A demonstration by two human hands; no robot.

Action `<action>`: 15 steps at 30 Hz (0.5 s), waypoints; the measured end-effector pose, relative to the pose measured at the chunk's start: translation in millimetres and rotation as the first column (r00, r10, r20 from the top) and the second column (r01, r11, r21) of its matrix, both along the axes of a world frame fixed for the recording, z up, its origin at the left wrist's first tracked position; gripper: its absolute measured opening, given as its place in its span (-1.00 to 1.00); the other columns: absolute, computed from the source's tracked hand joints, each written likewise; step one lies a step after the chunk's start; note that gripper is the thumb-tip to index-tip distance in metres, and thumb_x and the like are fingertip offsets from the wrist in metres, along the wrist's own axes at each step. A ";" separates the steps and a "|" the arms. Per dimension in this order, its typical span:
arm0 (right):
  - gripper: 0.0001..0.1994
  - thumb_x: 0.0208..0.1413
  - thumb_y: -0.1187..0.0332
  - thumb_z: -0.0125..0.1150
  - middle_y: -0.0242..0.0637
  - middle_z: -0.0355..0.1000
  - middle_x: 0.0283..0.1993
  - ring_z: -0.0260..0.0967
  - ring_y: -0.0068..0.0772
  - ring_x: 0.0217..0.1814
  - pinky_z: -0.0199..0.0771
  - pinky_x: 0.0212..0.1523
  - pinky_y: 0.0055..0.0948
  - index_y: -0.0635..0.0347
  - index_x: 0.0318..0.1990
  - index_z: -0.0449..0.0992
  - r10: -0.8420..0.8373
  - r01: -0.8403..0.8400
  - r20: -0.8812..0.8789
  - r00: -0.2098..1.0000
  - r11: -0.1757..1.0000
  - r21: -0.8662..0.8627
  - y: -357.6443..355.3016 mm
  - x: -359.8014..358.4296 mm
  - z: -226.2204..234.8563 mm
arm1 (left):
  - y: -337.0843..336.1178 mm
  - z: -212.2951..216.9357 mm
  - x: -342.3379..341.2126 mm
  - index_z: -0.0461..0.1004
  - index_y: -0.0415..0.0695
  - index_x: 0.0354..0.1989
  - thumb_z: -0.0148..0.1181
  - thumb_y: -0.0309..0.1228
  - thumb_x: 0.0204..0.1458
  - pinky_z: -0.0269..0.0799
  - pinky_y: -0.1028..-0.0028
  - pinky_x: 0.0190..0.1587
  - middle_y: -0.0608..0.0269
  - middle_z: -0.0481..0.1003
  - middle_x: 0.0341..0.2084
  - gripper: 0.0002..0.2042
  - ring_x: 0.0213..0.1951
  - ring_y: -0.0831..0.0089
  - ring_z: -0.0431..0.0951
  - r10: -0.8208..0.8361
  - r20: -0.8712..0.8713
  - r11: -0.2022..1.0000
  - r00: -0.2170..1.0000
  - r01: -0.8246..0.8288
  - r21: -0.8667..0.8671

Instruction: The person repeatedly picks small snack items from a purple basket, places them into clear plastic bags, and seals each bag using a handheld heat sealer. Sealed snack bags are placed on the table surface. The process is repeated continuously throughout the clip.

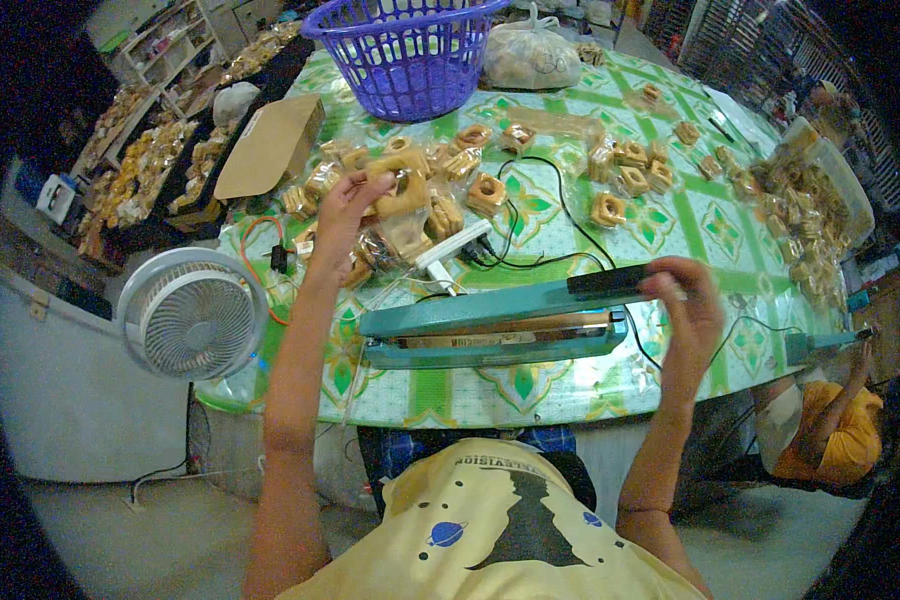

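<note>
While the right hand [688,300] grips the black handle of the teal sealer [495,325], its arm lifted off the base, the left hand [342,215] pinches a clear bag [402,205] above the table [570,375]. It holds a tan, square pastry with a round hole. Similar packs [625,170] lie beyond.

Surface [690,225], green-patterned: teal heat sealer [490,335] at near edge; beyond it packed pastries [610,208], black cable [560,200], cardboard box [270,148], purple basket [405,55].
</note>
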State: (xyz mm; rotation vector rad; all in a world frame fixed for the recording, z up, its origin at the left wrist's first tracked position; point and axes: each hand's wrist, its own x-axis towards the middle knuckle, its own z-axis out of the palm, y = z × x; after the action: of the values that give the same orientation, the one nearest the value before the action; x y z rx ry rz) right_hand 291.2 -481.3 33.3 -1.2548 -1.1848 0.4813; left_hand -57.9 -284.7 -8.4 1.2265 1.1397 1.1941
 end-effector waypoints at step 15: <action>-0.51 -0.16 0.41 0.48 -0.32 0.16 0.12 0.24 -0.60 -0.15 0.45 -0.24 -0.64 0.24 -0.02 0.45 0.371 -0.368 -0.029 0.928 0.927 0.072 -2.6 -122.8 -5.8 | -202.6 -6.1 65.2 0.21 -0.09 0.19 0.19 -0.48 -0.09 0.35 0.32 0.18 0.24 0.37 0.04 -0.42 0.10 0.36 0.41 0.000 0.654 0.948 0.756 0.209 -0.241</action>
State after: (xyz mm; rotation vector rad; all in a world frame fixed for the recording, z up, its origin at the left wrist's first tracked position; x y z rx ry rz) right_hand 168.5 -484.0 27.6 -0.9599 -1.3976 0.7367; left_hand 7.2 -487.3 -14.5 0.5466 0.6729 1.1701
